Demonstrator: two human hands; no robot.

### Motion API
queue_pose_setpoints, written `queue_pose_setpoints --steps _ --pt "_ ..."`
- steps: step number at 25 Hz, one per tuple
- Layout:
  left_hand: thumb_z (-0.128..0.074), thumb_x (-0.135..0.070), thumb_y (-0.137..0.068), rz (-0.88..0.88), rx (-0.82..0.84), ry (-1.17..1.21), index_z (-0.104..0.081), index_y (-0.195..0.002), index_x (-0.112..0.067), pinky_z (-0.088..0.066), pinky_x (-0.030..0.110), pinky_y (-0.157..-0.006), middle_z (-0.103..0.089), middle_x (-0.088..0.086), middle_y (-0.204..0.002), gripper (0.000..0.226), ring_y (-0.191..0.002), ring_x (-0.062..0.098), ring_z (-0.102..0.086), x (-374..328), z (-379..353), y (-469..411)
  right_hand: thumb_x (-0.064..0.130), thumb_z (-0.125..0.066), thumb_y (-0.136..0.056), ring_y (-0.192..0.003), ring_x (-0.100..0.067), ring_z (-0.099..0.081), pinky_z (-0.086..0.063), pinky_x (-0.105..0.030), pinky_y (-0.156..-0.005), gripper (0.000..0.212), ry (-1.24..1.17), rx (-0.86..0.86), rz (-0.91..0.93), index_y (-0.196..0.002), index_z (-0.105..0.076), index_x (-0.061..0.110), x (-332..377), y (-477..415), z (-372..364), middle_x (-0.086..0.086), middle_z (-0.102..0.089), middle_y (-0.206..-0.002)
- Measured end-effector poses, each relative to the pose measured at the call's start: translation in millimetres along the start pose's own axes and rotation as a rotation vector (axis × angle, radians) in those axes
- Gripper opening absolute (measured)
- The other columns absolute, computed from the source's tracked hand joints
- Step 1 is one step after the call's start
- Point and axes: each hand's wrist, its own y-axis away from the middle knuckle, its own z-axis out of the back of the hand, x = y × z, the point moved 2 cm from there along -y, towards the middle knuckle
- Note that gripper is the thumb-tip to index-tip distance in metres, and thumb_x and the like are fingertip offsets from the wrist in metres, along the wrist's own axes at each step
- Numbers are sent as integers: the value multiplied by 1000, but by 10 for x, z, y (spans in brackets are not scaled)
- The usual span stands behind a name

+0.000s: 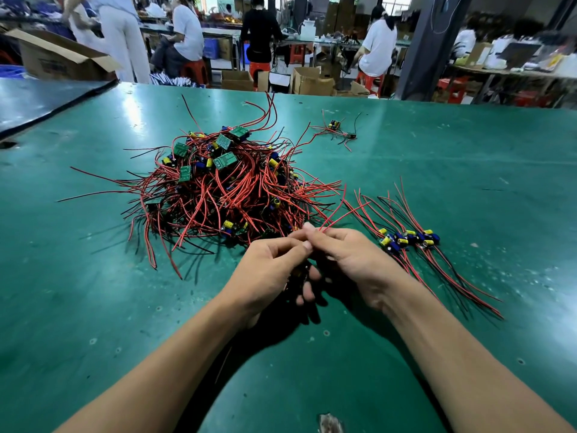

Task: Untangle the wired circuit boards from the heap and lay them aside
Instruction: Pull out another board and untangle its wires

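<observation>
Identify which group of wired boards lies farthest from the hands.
The small far cluster, alone beyond the big heap and the neat row on the right.

1. Heap [218, 189] of wired boards: one. I can't count its total, it is too tangled.
2. Green board faces [224, 160] showing on the heap: I make it six.
3. Sorted row [409, 239] on the right: one. I count six yellow capacitors [404, 242]; the boards under them are too bunched for a firm count.
4. Stray cluster [338, 129] far back: one, board count unclear.
5. Hands: two, left hand [271, 273] and right hand [352, 260].
6. Held red wires [331, 218]: two ends stick up from the pinching fingers.
7. Green table [93, 292]: one.
8. People [377, 42] behind: five that I can make out.
9. Cardboard boxes [56, 57]: at least four.
10. Red stools [193, 70]: at least four.
</observation>
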Motion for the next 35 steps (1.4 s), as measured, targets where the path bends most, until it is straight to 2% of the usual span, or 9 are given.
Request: queue_pose_setpoints --steps 4,7,13,16,18,21,24,31,35 --pt "-56 -13 -97 -1 12 1 -62 -83 -3 -41 20 -37 -62 11 -61 19 -39 16 -53 -12 12 -2 38 -62 -97 -38 -12 -56 -36 -15 -36 34 -72 -84 33 -96 -74 6 34 8 -21 -3 -58 -51" --pt "-58 -14 -96 1 34 -4 -64 -88 1 -40 20 -37 -62 11 -60 18 -39 16 -52 -21 3 -4 39 -61 -97 -30 -1 -37 -25 -12 -32 34 -72 -207 91 -93 -74 8 61 -33 71 10 -36 -41" --pt "-62 -15 -93 4 69 -58 -67 -83 -2 -38 19 -38 -63 11 -60 17 -38 17 -51 -16 7 10 37 -69 -93 -37 -5 -17 -16 -14 -37 30 -62 -404 238 -79 -76 12 53 -109 273 4 -20 -52" --pt "-62 -16 -93 6 88 -71 -68 -81 -4 -38 18 -38 -63 11 -60 18 -38 16 -51 -20 5 12 39 -65 -95 -38 -4 -18 -16 -15 -35 34 -96 -468 245 -77 -74 11 66 -121 298 5 -25 -53" --pt "-62 -16 -93 8 98 -68 -68 -80 -5 -38 18 -38 -63 10 -60 18 -38 16 -51 -26 3 20 41 -58 -99 -35 -3 -21 -17 -16 -32 42 -281 -447 145 -74 -70 9 79 -129 285 7 -34 -52" --pt "-61 -15 -93 4 100 -60 -67 -81 -3 -39 19 -38 -63 11 -60 18 -38 17 -52 -24 5 20 35 -52 -102 -33 -4 -26 -19 -15 -31 50 -762 -218 -81 -63 -67 8 147 -96 285 4 -37 -56" --pt "-61 -15 -93 5 94 -57 -67 -83 -2 -39 20 -38 -62 11 -60 17 -38 17 -52 -19 10 12 27 -50 -101 -34 -6 -30 -21 -14 -33 50 -932 -56 -124 -59 -66 7 173 -50 304 5 -37 -58" --pt "-59 -16 -94 66 67 -5 -65 -81 -5 -36 18 -36 -60 10 -58 18 -37 17 -50 -11 49 0 45 -69 -77 -43 -3 -31 -28 -14 -35 34 -535 -111 106 -74 -68 12 97 -95 174 5 -43 -62" --pt "-58 -18 -92 78 68 62 -63 -82 -5 -34 18 -35 -57 9 -57 17 -35 18 -49 -24 64 -5 29 -78 -80 -53 -8 -50 -34 -15 -41 18 -217 129 86 -93 -77 16 -23 -35 76 1 -60 -68"
